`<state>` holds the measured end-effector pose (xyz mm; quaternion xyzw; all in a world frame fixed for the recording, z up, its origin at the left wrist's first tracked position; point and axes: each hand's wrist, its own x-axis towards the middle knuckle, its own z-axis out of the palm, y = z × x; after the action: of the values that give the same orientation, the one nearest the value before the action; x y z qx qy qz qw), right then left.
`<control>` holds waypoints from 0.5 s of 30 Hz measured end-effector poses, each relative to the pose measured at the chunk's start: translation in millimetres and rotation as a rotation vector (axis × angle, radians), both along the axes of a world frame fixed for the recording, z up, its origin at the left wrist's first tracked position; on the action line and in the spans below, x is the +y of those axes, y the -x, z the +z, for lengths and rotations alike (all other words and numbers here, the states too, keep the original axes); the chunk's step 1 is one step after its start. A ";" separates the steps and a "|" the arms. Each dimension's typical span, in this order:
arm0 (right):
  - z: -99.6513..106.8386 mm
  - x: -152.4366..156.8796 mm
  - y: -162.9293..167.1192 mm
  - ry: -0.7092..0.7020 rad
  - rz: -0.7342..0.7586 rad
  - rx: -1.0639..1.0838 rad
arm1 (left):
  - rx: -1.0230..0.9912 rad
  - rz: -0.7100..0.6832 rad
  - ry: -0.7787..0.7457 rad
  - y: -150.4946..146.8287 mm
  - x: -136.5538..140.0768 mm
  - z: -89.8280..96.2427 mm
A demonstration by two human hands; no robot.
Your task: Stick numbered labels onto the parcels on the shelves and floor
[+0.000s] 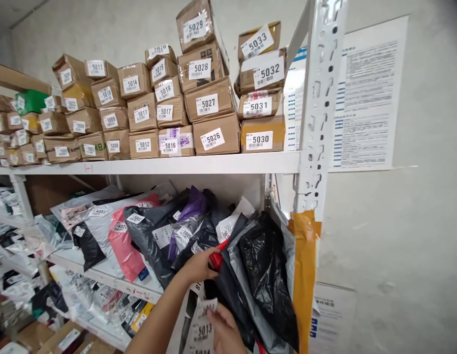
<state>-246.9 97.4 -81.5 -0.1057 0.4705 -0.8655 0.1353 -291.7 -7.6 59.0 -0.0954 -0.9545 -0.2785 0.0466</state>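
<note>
A pale wall (376,226) stands behind the white shelving (158,166). From the left: a pink bag (125,246), then my left hand (198,266), fingers pinched on a red bag (217,258); its visible length slants far and right from them, and this hand is nearer it. Near, my right hand (228,330) holds a label strip (202,328); farther right, a black bag (265,265).
</note>
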 end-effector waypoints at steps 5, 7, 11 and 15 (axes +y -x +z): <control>27.3 -14.2 18.4 0.298 0.008 -0.048 | 0.102 0.228 0.424 -16.2 42.1 19.3; 32.9 -3.9 29.2 0.317 -0.093 -0.028 | 0.079 0.250 0.471 -16.9 48.5 26.8; 34.2 8.1 49.1 0.213 -0.268 0.020 | 0.064 0.117 0.436 -13.8 28.4 37.6; 31.8 -4.8 66.4 0.020 -0.544 0.103 | 0.038 0.023 0.349 -8.5 4.6 37.7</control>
<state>-313.3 92.6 -49.7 -0.0205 0.4792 -0.8682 -0.1272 -283.2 -3.0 96.7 -0.0966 -0.9884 -0.1060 0.0506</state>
